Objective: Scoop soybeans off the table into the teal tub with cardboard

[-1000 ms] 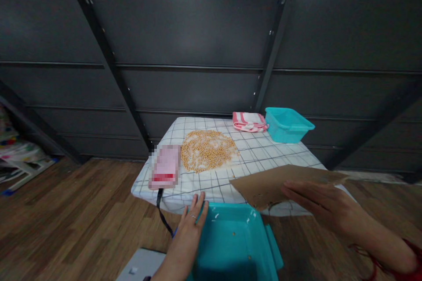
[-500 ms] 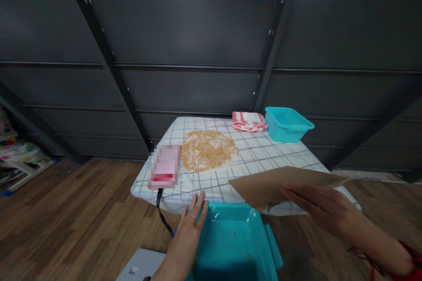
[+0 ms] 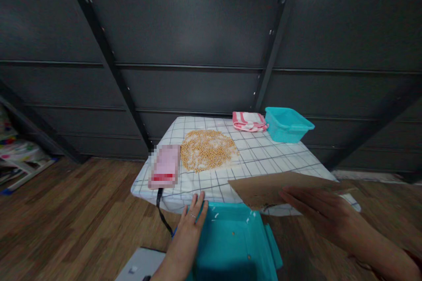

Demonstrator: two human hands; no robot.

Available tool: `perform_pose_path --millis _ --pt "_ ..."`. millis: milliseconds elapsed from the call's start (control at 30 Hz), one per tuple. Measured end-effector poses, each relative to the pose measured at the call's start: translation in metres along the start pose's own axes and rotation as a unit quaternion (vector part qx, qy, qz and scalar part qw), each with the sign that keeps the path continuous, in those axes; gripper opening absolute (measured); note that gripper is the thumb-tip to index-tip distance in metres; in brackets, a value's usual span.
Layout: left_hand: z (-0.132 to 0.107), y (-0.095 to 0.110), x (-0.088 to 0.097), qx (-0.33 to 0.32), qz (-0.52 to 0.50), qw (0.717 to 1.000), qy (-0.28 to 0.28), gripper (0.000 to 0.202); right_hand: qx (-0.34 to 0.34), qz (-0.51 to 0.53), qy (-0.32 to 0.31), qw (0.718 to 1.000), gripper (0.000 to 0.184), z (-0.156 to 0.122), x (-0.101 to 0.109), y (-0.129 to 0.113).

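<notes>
My right hand (image 3: 321, 208) grips a brown piece of cardboard (image 3: 263, 188) above the table's near right edge; part of the cardboard is hidden behind the fingers. Stretched fingers of my left hand (image 3: 191, 224), one with a ring, rest along the left rim of a teal plastic tray (image 3: 227, 254). That tray stands at the table's near edge, with a couple of loose soybeans on its bottom. Beyond both hands, a flat patch of soybeans (image 3: 211, 151) mixed with white powder or grains lies on the checked tablecloth (image 3: 260, 158).
A blurred-out pink object (image 3: 165, 167) with a black strap (image 3: 160, 210) lies left of the soybeans. At the back are a folded pink-and-white towel (image 3: 249, 121) and a smaller teal basin (image 3: 286, 131). A grey flat object (image 3: 141, 263) sits low left. Dark panels stand behind the table.
My right hand has lowered slightly and the cardboard has tipped to a flatter, narrower angle. My left hand and the tray stay where they were.
</notes>
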State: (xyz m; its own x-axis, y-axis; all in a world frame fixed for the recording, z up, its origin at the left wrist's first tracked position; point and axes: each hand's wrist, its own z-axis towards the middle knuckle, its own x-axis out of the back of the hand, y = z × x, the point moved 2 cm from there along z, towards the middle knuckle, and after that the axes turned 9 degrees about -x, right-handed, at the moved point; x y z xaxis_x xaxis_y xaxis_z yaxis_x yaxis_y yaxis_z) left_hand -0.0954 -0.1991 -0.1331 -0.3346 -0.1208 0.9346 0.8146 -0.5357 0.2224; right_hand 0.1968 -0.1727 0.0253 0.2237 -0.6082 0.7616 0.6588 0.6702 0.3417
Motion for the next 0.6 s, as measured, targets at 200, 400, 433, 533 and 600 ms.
perform_pose_path --millis 200,400,433,533,600 --pt "-0.001 0.001 0.001 0.005 -0.003 1.000 0.001 0.084 0.040 0.018 -0.017 0.999 0.038 0.005 0.010 -0.016" --pt "-0.001 -0.004 -0.007 0.002 0.003 1.000 0.010 0.077 0.082 0.048 -0.004 0.995 0.045 0.011 0.029 -0.028" --pt "-0.001 -0.005 -0.009 0.002 0.005 1.000 0.011 0.077 0.090 0.050 -0.006 0.995 0.045 0.012 0.031 -0.029" --pt "-0.002 -0.007 -0.011 0.003 0.013 1.000 0.013 0.075 0.112 0.047 -0.010 0.993 0.044 0.009 0.033 -0.030" --pt "-0.001 -0.006 -0.010 0.001 0.015 1.000 0.012 0.075 0.118 0.046 -0.010 0.992 0.044 0.005 0.033 -0.028"
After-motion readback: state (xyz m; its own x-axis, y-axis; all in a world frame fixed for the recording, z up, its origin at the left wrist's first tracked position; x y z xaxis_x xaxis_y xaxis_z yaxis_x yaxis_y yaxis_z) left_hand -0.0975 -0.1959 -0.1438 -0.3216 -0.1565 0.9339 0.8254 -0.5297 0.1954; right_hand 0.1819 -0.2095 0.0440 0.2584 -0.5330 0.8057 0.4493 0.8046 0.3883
